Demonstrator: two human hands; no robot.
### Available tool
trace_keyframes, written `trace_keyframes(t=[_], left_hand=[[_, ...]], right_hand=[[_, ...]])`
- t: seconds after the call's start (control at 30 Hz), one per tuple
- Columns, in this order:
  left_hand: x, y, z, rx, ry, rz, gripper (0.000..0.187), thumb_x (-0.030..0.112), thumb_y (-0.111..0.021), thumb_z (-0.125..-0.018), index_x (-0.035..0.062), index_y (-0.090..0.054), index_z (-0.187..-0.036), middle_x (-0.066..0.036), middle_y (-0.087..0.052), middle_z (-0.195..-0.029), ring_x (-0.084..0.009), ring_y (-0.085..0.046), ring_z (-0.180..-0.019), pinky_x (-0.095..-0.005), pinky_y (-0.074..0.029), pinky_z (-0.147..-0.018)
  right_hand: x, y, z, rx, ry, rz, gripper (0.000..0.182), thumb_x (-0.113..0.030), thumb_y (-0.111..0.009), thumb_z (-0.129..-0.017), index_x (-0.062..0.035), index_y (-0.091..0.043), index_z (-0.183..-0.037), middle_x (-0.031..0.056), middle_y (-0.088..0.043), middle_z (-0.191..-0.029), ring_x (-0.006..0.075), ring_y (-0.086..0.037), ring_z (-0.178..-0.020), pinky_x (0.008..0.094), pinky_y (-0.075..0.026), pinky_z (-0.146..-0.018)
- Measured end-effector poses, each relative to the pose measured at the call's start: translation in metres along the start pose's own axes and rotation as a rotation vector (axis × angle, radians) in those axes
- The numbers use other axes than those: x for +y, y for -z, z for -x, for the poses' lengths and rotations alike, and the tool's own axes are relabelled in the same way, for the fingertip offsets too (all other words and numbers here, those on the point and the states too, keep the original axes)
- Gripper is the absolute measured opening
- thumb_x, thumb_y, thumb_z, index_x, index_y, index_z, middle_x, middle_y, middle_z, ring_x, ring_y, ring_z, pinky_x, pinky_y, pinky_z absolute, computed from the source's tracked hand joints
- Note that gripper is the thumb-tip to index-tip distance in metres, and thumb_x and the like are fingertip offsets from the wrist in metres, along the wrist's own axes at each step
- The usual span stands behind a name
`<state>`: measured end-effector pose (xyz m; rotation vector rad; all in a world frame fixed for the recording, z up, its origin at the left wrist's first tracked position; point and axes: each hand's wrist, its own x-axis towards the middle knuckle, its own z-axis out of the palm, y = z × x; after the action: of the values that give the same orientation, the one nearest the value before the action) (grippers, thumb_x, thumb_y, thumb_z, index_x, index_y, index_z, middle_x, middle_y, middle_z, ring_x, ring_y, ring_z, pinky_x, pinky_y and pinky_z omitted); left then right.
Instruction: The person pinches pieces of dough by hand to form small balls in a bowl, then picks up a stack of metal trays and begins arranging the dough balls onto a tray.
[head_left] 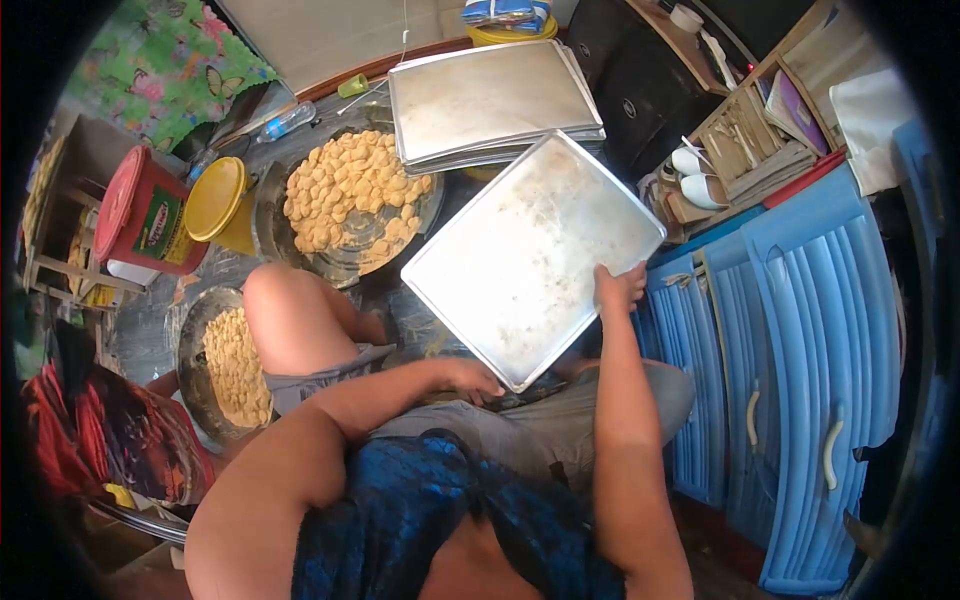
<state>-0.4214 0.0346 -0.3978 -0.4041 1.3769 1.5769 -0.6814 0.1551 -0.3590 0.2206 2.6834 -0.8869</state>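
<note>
I hold a large empty metal baking tray [530, 255] tilted over my lap. My right hand [620, 288] grips its right edge. My left hand [472, 380] is closed on its near corner. Past the tray lies a round metal platter [275, 235] piled with small pale dough pieces [350, 190]. A second round platter [190, 350] with more dough pieces sits by my left knee.
A stack of metal trays [490, 100] lies at the back. A red tub [145, 215] and a yellow lidded container [215, 200] stand at the left. Blue plastic drawers [800, 330] line the right side. A wooden crate [745, 135] holds clutter.
</note>
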Motion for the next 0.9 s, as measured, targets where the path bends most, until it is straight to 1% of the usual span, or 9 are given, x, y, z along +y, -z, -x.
trace_keyframes(t=[0.07, 0.1, 0.17, 0.23, 0.27, 0.33, 0.47, 0.8, 0.9], left_hand=[[0.028, 0.03, 0.025, -0.043, -0.061, -0.066, 0.044, 0.034, -0.057, -0.084, -0.0013, -0.054, -0.111, -0.012, -0.063, -0.094, -0.0217, -0.062, -0.081, -0.0309, -0.051, -0.066], [0.039, 0.047, 0.042, 0.048, -0.248, -0.008, 0.039, 0.032, -0.056, -0.084, -0.0011, -0.057, -0.105, -0.01, -0.063, -0.089, -0.0187, -0.061, -0.076, -0.0294, -0.05, -0.063], [0.046, 0.094, 0.055, 0.556, -0.584, 0.017, 0.032, 0.029, -0.058, -0.082, -0.0005, -0.061, -0.093, -0.006, -0.062, -0.077, -0.0135, -0.056, -0.067, -0.0274, -0.045, -0.061], [0.057, 0.138, 0.06, 1.259, -0.703, -0.295, 0.04, 0.033, -0.062, -0.079, -0.0021, -0.058, -0.098, -0.01, -0.062, -0.083, -0.0176, -0.058, -0.076, -0.0308, -0.046, -0.069], [0.082, 0.138, 0.081, 1.351, -0.567, -0.222, 0.038, 0.028, -0.064, -0.076, -0.0042, -0.058, -0.096, -0.018, -0.061, -0.09, -0.0254, -0.059, -0.084, -0.0334, -0.045, -0.075], [0.075, 0.186, 0.06, 1.351, -0.536, -0.229, 0.047, 0.035, -0.063, -0.076, -0.004, -0.059, -0.101, -0.018, -0.061, -0.097, -0.0264, -0.058, -0.09, -0.0344, -0.044, -0.078], [0.086, 0.214, 0.026, 0.913, -0.354, -0.044, 0.059, 0.044, -0.057, -0.08, -0.002, -0.052, -0.116, -0.02, -0.055, -0.114, -0.0298, -0.052, -0.104, -0.0374, -0.039, -0.088], [0.048, 0.202, 0.005, 0.819, -0.267, 0.168, 0.072, 0.039, -0.058, -0.082, -0.004, -0.029, -0.133, -0.021, -0.042, -0.129, -0.0276, -0.043, -0.117, -0.0369, -0.036, -0.096], [0.034, 0.185, 0.014, 0.521, -0.314, 0.475, 0.067, 0.039, -0.054, -0.085, -0.0033, -0.03, -0.132, -0.02, -0.032, -0.137, -0.0285, -0.036, -0.123, -0.0389, -0.031, -0.099]], right_hand=[[0.011, 0.0, 0.006, 0.105, -0.029, 0.127, 0.096, -0.025, -0.07, -0.069, -0.0035, -0.007, -0.138, 0.023, -0.024, -0.137, 0.0346, -0.028, -0.126, 0.0381, -0.028, -0.101], [0.026, -0.003, -0.001, -0.007, -0.06, -0.204, 0.094, -0.023, -0.068, -0.072, -0.0026, -0.004, -0.138, 0.0223, -0.027, -0.136, 0.0342, -0.031, -0.124, 0.0389, -0.029, -0.1], [0.047, -0.015, -0.009, -0.129, -0.065, -0.571, 0.083, -0.022, -0.066, -0.078, 0.003, -0.012, -0.136, 0.0219, -0.041, -0.128, 0.0312, -0.043, -0.116, 0.0366, -0.035, -0.095], [0.063, -0.024, -0.021, -0.177, -0.07, -0.599, 0.077, -0.023, -0.066, -0.078, 0.0038, -0.019, -0.133, 0.0221, -0.043, -0.125, 0.0309, -0.045, -0.113, 0.0368, -0.037, -0.093], [0.065, -0.027, -0.024, -0.222, -0.076, -0.638, 0.072, -0.024, -0.067, -0.078, 0.0047, -0.027, -0.131, 0.0223, -0.045, -0.123, 0.0305, -0.047, -0.111, 0.0369, -0.039, -0.091], [0.063, -0.022, -0.019, -0.259, -0.123, -0.663, 0.069, -0.029, -0.066, -0.079, 0.0044, -0.032, -0.128, 0.0219, -0.047, -0.121, 0.0304, -0.049, -0.108, 0.0373, -0.04, -0.089], [0.074, -0.034, -0.015, -0.37, -0.316, -0.819, 0.068, -0.044, -0.06, -0.08, 0.0054, -0.04, -0.122, 0.0203, -0.053, -0.113, 0.0303, -0.056, -0.096, 0.0389, -0.048, -0.075], [0.065, -0.034, -0.012, -0.358, -0.264, -0.754, 0.074, -0.05, -0.055, -0.081, -0.0014, -0.029, -0.131, 0.0189, -0.044, -0.125, 0.0313, -0.047, -0.111, 0.045, -0.041, -0.09], [0.043, -0.006, 0.011, -0.468, -0.285, -0.749, 0.075, -0.05, -0.055, -0.081, -0.0021, -0.029, -0.132, 0.019, -0.043, -0.126, 0.031, -0.046, -0.113, 0.0451, -0.04, -0.091]])
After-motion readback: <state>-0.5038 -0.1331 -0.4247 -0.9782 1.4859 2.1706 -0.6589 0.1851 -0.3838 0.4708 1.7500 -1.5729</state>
